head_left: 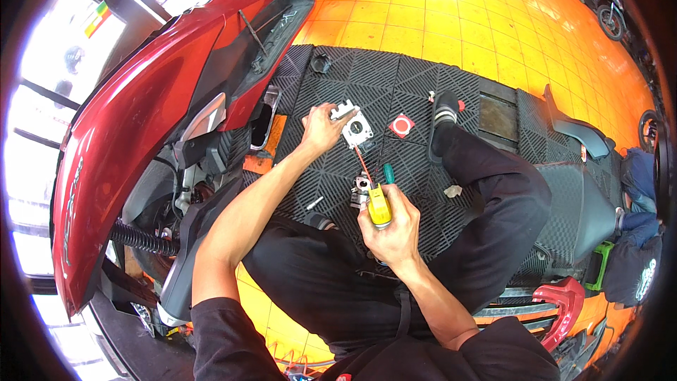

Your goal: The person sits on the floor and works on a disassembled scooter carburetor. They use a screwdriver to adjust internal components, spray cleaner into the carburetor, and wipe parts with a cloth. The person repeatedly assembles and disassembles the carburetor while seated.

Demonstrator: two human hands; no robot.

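Observation:
My left hand [321, 129] holds a pale metal part with a round bore [356, 128] above the black ribbed mat [335, 77]. My right hand [390, 233] grips a yellow spray can [379, 204], whose thin red straw points up at that part. Beside the can, a green-handled tool [388, 175] and a second metal component [362, 187] lie on the mat. A red square item with a white ring [401, 125] sits to the right of the held part. A small white cylindrical piece [315, 202] lies left of the can.
A red scooter [127, 155] stands along the left. My outstretched leg [493, 190] is at the right. A loose seat [575, 208], red body panel [564, 303] and dark panel [568, 127] lie at the right. Another person [631, 268] is at the far right edge, near parked motorbikes [610, 17].

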